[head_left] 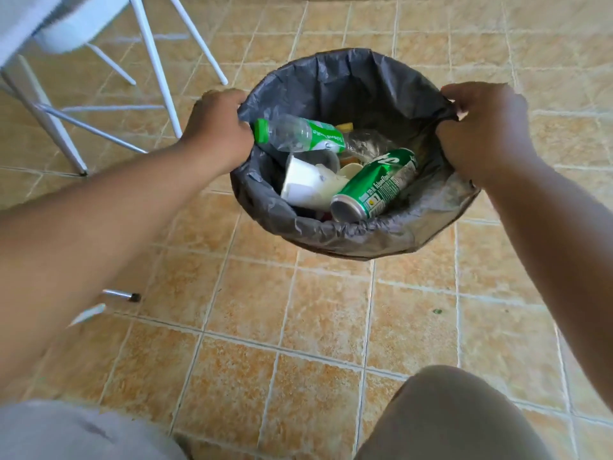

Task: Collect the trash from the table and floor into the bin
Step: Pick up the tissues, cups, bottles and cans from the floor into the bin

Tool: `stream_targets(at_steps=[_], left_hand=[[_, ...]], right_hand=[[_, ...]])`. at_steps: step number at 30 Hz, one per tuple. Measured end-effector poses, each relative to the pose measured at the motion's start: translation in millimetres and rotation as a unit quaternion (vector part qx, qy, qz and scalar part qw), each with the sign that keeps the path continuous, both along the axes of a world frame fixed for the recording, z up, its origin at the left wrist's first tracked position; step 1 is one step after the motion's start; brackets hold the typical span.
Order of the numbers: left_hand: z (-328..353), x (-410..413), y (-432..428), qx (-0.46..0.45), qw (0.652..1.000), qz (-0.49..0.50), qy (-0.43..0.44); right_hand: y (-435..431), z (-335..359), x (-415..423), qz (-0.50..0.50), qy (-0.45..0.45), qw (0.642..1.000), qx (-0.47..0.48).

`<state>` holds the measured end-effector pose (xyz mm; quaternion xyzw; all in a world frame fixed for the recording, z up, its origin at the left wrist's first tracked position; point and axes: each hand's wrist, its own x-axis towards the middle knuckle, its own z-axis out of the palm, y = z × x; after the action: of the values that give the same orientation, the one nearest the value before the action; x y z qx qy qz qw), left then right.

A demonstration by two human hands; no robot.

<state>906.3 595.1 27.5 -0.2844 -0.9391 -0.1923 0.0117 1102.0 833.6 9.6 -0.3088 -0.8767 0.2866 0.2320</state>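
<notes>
grey bin liner (pixel 358 84), green can (pixel 374 184), orange-tan floor tiles (pixel 325 310)

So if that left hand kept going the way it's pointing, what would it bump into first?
Most likely the clear plastic bottle: its green cap sits just beyond the left hand, which grips the rim of the bin liner. Depth is unclear, so it might pass above.

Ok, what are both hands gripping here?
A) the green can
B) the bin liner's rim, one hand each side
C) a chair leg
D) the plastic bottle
B: the left hand and right hand grip opposite sides of the bin liner; the can and bottle lie inside.
</notes>
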Motion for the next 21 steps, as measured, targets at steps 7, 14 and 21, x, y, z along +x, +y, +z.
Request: stream_targets(at_steps=[7,14,21], left_hand=[[32.9,-48.9,49.5,0.024,0.999,0.011,0.037],[-0.1,-137.9,92.6,0.066,0.998,0.021,-0.014],[-43.5,-227.9,126.3,0.095,0.993,0.01,-0.069]], right_hand=[[46.5,38.0,-49.9,-0.021,-0.012,0.999,0.041],[61.3,13.3,-123.4,-0.065,-0.058,0.995,0.057],[72.1,-28.5,-201.3,-0.112,-0.118,0.986,0.025]])
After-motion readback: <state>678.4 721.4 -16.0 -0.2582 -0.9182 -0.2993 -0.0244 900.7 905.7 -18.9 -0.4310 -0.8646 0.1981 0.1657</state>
